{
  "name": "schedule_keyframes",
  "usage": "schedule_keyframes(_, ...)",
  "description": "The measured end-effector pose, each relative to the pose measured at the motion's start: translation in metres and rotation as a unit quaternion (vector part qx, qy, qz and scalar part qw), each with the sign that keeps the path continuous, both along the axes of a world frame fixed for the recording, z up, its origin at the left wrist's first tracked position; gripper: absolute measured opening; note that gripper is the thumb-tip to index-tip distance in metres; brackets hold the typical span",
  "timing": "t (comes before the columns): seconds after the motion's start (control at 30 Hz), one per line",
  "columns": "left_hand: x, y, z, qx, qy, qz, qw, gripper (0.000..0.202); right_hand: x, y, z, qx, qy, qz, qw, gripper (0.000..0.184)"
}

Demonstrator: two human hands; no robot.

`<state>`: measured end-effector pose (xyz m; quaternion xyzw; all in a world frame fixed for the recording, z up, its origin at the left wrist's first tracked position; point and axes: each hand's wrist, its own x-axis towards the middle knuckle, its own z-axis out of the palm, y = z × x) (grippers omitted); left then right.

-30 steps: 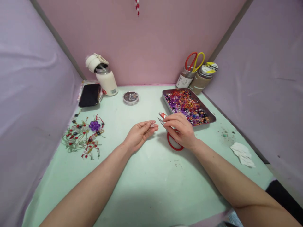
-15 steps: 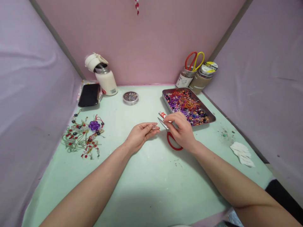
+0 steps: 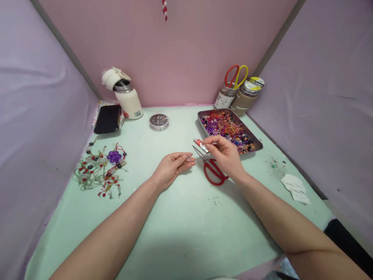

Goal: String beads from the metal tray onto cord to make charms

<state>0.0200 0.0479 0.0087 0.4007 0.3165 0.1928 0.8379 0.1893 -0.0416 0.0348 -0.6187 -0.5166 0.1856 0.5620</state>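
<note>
Pink cloth (image 3: pixel 180 58) backs your pale green table (image 3: pixel 175 225), where a tangle of beaded strings (image 3: pixel 97 167) lies off to the left with a purple bead flower (image 3: pixel 114 156) at its edge. Your left hand (image 3: pixel 174 167) pinches a small clear beaded piece (image 3: pixel 189 157) at its fingertips, just beside the blade tips of the red-handled scissors (image 3: pixel 206 160). Your right hand (image 3: pixel 224 151) has thumb and forefinger drawn together by the red-and-white lighter (image 3: pixel 200 144), near the bead tray (image 3: pixel 201 123), though you cannot tell from this view whether they grip anything.
</note>
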Motion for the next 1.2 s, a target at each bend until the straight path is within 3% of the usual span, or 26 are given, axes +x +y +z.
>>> schedule_keyframes(0.17,0.001,0.001,-0.003,-0.002,-0.013,0.009,1.000,0.017,-0.009,-0.006,0.003,0.018,-0.137,0.047,0.989,0.012)
schedule_keyframes(0.33,0.000,0.001,-0.004,-0.004,-0.020,0.017,1.000,0.016,-0.013,-0.004,0.001,0.065,-0.282,0.070,0.955,0.013)
schedule_keyframes(0.6,0.002,-0.001,0.000,-0.014,-0.014,0.023,1.000,0.016,-0.017,-0.005,-0.003,0.028,-0.464,0.008,0.886,0.014)
schedule_keyframes(0.73,0.002,0.000,-0.002,-0.014,-0.020,0.024,0.999,0.015,-0.020,-0.007,-0.003,0.006,-0.501,0.002,0.865,0.014)
schedule_keyframes(1.2,0.001,-0.001,-0.003,-0.009,-0.019,0.021,1.000,0.014,-0.030,-0.011,0.001,-0.017,-0.525,-0.063,0.848,0.011)
